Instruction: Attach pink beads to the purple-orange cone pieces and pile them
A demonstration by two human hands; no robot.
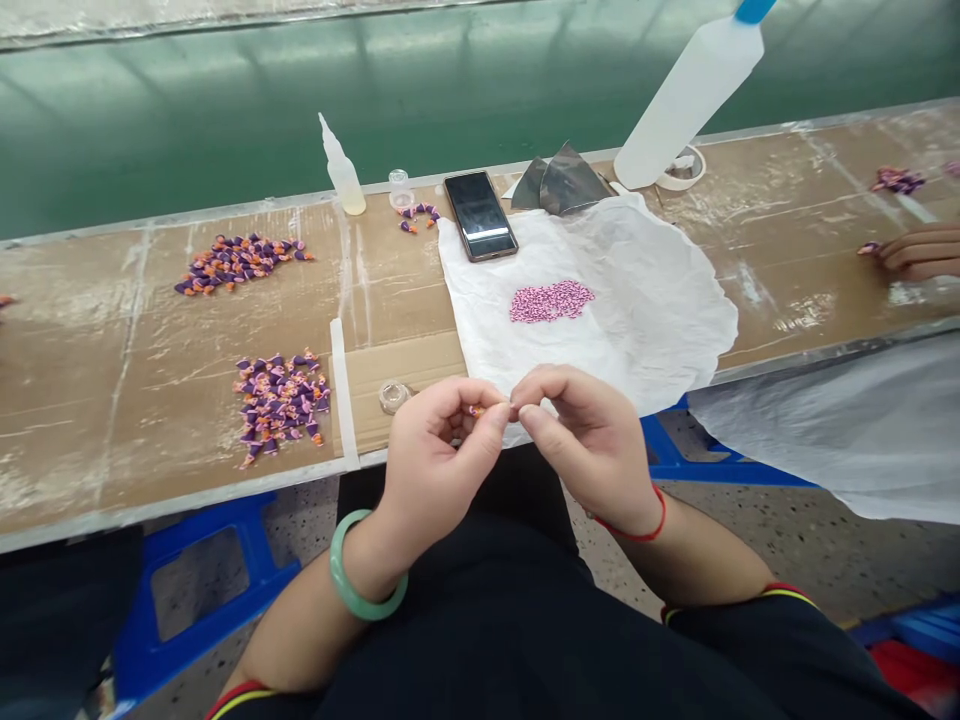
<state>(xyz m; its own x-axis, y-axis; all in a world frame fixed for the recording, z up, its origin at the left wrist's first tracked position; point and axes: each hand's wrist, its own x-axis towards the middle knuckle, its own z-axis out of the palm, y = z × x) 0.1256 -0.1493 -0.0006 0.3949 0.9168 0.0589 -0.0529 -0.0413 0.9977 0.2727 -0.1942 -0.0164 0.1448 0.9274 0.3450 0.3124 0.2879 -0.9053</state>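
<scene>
My left hand and my right hand meet fingertip to fingertip at the table's near edge, over my lap. Together they pinch a tiny orange and pink piece. A green bangle circles my left wrist, a red cord my right. Just beyond my fingers lies a white sheet carrying a small heap of pink beads. Two heaps of purple and orange pieces lie to the left, one near and one farther back.
On the cardboard-covered table are a dark phone, a small glue bottle, a large tilted white bottle, a tape roll and a small clear cap. Another person's hand rests far right. Blue stools stand below.
</scene>
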